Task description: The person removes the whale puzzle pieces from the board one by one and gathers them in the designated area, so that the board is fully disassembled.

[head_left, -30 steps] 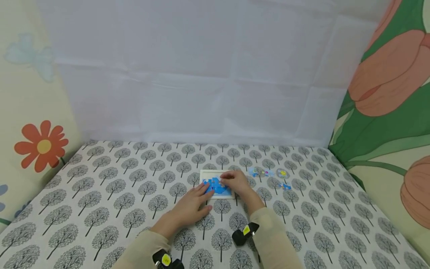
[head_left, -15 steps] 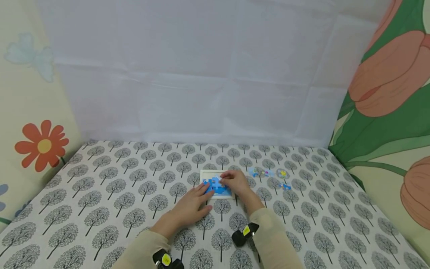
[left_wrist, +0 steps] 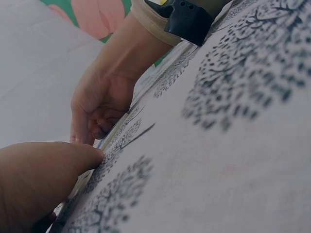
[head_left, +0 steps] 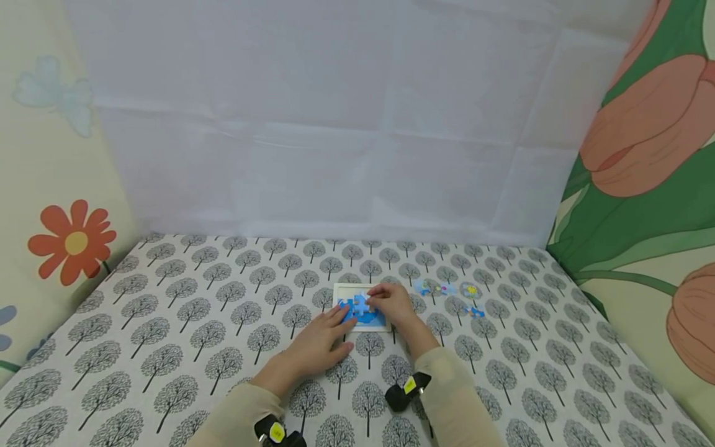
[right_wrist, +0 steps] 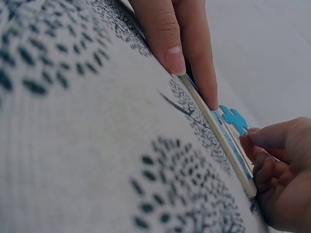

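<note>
My right hand [head_left: 395, 305] pinches a blue jigsaw piece [right_wrist: 235, 120] between thumb and index finger. The piece is held tilted just above a shallow white puzzle frame [head_left: 352, 285]. Its lower part has blue puzzle pieces [head_left: 371, 319] laid in it, while a pale bare strip shows along the far side. My left hand [head_left: 315, 343] rests at the frame's left side, fingers extended over the pieces and thumb spread towards me. In the right wrist view, its fingertips [right_wrist: 175, 58] sit at the frame's near edge. The left wrist view shows the left thumb [left_wrist: 85, 156] low on the cloth.
To the right of the frame lie several loose jigsaw pieces: a pale group [head_left: 434, 287], one with a yellow flower [head_left: 472, 290] and a blue one [head_left: 475, 311]. A tree-print cloth [head_left: 223, 366] covers the table, with a white sheet [head_left: 313, 124] hanging behind.
The pinched blue piece has tilted slightly and its surface looks paler than a second ago. Both hands stay almost in place, and the loose pieces have not moved.
</note>
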`<state>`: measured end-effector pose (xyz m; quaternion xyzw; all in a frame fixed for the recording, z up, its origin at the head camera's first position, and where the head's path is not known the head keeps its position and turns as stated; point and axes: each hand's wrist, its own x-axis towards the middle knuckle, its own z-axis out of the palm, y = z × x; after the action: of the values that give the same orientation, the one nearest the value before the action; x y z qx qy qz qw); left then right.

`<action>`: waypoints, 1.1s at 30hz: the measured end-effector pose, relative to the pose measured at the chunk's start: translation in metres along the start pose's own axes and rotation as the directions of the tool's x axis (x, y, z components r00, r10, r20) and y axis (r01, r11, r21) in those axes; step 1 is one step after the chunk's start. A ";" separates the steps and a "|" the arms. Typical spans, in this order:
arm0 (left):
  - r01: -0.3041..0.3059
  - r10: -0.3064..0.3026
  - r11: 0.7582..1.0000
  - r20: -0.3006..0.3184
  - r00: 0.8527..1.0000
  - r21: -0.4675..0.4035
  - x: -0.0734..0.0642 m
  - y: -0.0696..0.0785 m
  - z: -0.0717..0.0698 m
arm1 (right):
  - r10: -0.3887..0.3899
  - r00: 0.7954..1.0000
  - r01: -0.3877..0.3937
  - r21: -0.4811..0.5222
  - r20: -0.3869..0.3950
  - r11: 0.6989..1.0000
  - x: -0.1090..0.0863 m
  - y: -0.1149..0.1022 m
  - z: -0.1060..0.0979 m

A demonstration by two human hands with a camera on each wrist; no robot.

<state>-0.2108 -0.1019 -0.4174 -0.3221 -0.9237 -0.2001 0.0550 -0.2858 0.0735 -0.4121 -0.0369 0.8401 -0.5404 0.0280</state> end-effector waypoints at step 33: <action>0.003 -0.002 1.000 0.015 1.000 -0.006 0.000 0.000 -0.001 | -0.011 0.996 -0.011 0.257 0.084 0.966 -0.004 -0.003 -0.023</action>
<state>-0.2104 -0.1023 -0.4168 -0.3225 -0.9239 -0.2005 0.0470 -0.2833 0.0933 -0.4003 -0.0560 0.7610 -0.6428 0.0680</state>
